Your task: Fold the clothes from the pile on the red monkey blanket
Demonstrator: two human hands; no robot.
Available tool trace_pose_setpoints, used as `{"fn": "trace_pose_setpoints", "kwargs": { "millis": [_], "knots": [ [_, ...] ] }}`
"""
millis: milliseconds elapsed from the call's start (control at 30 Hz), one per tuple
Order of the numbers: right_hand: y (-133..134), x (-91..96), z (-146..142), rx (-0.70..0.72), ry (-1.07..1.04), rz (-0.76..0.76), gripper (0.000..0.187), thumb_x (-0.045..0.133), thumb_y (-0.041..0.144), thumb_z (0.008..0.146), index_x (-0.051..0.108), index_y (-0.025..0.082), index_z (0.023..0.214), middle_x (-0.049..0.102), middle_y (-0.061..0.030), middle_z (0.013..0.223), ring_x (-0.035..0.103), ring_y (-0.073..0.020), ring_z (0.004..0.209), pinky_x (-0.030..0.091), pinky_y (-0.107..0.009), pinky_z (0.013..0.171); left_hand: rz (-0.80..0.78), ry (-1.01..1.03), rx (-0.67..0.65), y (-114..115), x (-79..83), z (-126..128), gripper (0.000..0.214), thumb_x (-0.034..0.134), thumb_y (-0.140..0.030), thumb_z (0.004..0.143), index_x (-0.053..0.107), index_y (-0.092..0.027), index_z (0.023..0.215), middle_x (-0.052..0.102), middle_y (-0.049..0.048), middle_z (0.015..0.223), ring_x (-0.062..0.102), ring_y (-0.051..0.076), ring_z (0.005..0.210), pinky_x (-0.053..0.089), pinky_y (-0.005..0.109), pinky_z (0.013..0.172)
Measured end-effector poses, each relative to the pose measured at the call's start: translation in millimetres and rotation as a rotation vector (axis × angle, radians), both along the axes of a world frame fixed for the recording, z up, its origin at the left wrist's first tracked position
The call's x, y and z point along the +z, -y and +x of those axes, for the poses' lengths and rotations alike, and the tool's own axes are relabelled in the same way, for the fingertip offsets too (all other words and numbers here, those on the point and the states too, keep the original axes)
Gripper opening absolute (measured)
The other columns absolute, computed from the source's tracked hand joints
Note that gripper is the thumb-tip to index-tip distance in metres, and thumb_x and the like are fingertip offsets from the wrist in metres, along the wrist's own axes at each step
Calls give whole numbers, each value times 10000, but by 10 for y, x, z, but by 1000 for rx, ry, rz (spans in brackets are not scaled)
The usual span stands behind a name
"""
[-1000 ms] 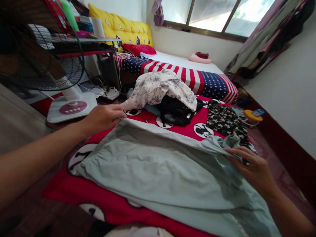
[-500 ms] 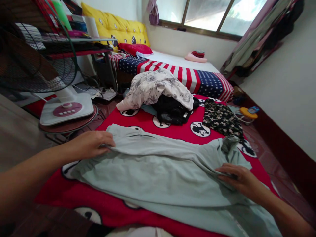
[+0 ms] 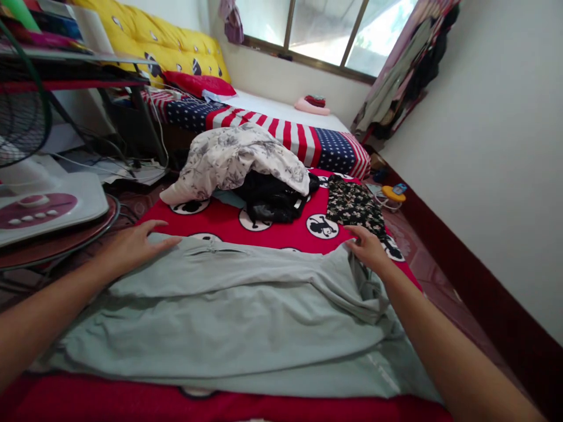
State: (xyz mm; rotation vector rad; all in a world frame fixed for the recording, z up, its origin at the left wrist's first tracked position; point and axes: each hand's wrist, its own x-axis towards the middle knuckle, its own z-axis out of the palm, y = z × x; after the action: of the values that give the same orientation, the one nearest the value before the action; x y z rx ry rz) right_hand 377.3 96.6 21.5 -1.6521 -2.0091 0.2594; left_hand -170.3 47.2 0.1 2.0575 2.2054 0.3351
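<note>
Pale green garment [image 3: 264,334] across the red cloth [image 3: 211,220], apparently being spread flat.
Left hand [image 3: 136,246] open at its far-left corner; right hand [image 3: 369,249] curled at the far-right, grip unclear; straightening would call for smoothing the bunched right side. White floral cloth [image 3: 237,152], black clothing [image 3: 268,199] and dark floral garment [image 3: 354,202] crowd the space beyond.

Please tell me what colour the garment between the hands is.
The garment is pale grey-green, seen best in the head view.
</note>
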Motion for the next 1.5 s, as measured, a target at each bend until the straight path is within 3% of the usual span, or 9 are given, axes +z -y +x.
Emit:
{"fn": "trace_pose_setpoints", "kwargs": {
  "millis": [100,200,400,533,733,833,967,1233,1500],
  "knots": [
    [-67,-158,49,-10,146,-83,490,701,294,671,646,143,1134,650,-151,1189,622,-267,1009,479,-376,853,-43,-14,40,77,-57,121,548,537,-683,757,658,-233,1046,721,30,824,645,242,761,404,245,620],
    [-44,-95,133,-52,197,-211,244,655,357,730,700,169,878,713,-81,886,642,-231,801,473,-330,721,-7,47,7,149,21,215,405,550,-614,781,647,-236,889,664,-28,679,616,203,697,380,223,606],
    [-112,142,142,-231,82,208,228,596,382,777,679,191,870,686,-69,866,625,-233,822,471,-358,777,268,-112,1,-94,292,254,440,439,-543,905,579,-177,1107,640,42,870,584,224,833,408,278,724],
    [67,71,-97,-96,103,329,249,596,324,778,656,186,977,640,-124,1072,573,-290,1056,479,-427,867,360,-219,-81,-161,295,445,497,475,-389,911,466,-151,1347,521,169,1303,488,348,1148,433,416,861],
    [971,-57,-678,338,6,-25,189,490,309,925,647,235,849,675,-52,823,646,-195,769,524,-313,707,238,131,-616,517,90,940,265,454,-321,950,690,-215,1010,682,70,989,625,202,944,488,329,872],
    [1230,-168,-858,446,-30,-53,180,503,302,919,676,253,921,680,-77,978,665,-218,906,549,-343,796,115,188,-744,813,-66,1018,263,494,-314,936,669,-242,1119,660,86,1144,607,215,1064,493,350,935],
    [1141,-313,-981,420,-28,52,186,561,325,886,666,284,1034,636,-85,1158,631,-250,1060,539,-403,892,135,136,-573,826,-193,863,477,507,-370,931,484,-223,1384,466,142,1438,444,274,1319,392,443,1093],
    [659,-493,-1187,356,68,110,497,585,410,849,539,188,1291,581,-166,1298,551,-327,1198,462,-513,998,6,-174,-210,366,13,422,485,480,-422,922,534,-116,1295,589,196,1272,530,319,1218,405,454,1029],
    [677,-359,-1078,221,190,-51,376,634,501,782,656,221,1032,698,-76,895,671,-268,787,511,-360,669,-118,-215,-258,175,230,-13,375,669,-531,720,683,-189,873,727,127,976,658,311,946,465,361,823]
  ]
}}
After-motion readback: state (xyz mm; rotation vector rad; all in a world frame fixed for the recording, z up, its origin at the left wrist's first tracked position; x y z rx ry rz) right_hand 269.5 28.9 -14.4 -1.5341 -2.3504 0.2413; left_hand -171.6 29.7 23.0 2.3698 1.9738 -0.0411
